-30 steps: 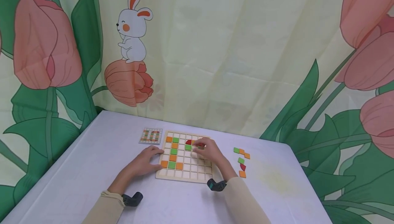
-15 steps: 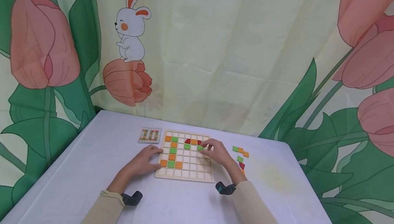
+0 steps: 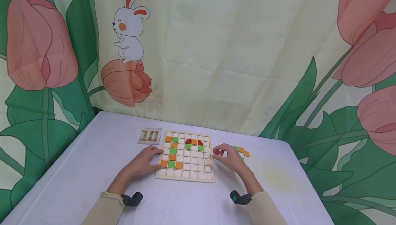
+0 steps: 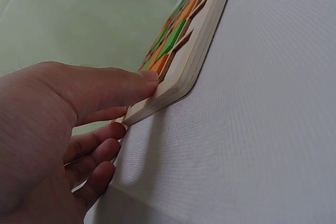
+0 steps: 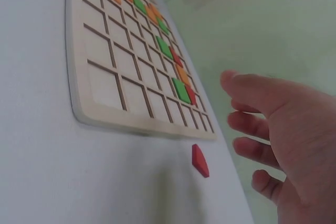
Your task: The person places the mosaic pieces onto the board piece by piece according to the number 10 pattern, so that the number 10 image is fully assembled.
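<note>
My left hand (image 3: 143, 161) rests at the left edge of a wooden grid board (image 3: 187, 179). In the left wrist view its thumb lies on the rim near a corner, with the other fingers loosely bent beside the edge. Just off the board's right side is my right hand (image 3: 231, 158), thumb and fingers apart. A red curved tile (image 5: 199, 161) lies by the board in the right wrist view, short of the fingertips. On the board, orange and green square tiles (image 3: 173, 151) form a figure at left. Two red curved tiles, an orange tile (image 3: 194, 142) and green tiles sit toward the upper right.
A small pattern card (image 3: 150, 136) lies beyond the left hand, beside the board. Loose orange tiles (image 3: 246, 154) and green tiles lie right of the right hand, partly hidden by it. A curtain (image 3: 216, 80) with printed tulips and a rabbit rises behind the table.
My right hand has moved right off the board, uncovering a red tile and a green tile in the grid and the red tile beside the board. The left hand has stayed put.
</note>
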`<action>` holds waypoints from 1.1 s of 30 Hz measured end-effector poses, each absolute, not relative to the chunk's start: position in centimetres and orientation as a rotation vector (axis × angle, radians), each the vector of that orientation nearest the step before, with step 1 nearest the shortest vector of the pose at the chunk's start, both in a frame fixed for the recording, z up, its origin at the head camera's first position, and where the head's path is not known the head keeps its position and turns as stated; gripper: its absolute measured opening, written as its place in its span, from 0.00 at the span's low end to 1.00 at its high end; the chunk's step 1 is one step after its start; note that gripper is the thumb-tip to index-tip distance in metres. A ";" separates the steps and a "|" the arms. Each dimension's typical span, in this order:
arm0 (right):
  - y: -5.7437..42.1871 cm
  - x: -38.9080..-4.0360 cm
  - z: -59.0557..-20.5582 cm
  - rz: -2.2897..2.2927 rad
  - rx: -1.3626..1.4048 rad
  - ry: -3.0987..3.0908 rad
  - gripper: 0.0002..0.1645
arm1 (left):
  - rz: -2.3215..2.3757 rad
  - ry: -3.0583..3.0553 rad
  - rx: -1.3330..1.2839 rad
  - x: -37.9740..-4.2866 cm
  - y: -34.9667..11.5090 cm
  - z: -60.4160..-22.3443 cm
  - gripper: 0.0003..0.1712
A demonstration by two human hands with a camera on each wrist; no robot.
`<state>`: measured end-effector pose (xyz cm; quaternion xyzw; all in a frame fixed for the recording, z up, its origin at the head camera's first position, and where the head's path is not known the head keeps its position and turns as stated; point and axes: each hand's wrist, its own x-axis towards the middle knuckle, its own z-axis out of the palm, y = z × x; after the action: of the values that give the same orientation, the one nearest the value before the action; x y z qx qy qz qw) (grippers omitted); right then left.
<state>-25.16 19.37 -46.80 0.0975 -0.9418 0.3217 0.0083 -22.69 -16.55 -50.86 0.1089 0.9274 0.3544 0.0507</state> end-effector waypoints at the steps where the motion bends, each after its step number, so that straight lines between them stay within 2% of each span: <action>1: 19.7 -24.9 -46.7 1.015 0.281 -2.944 0.13 | 1.075 2.823 0.332 -22.7 -16.6 -50.9 0.34; 12: 23.2 -23.1 -46.8 1.018 0.150 -2.947 0.16 | 1.071 2.828 0.344 -22.7 -16.5 -50.5 0.35; 24: 26.5 -21.7 -47.5 0.978 0.125 -2.976 0.15 | 1.080 2.833 0.372 -22.7 -16.8 -50.8 0.35; 33: 29.0 -20.7 -48.7 0.948 0.062 -3.009 0.18 | 1.104 2.818 0.353 -22.6 -16.5 -50.8 0.35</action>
<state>-20.69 29.01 -48.72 0.0195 -0.9536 0.3005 -0.0068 -22.60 -16.49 -50.75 0.1157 0.9238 0.3620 0.0469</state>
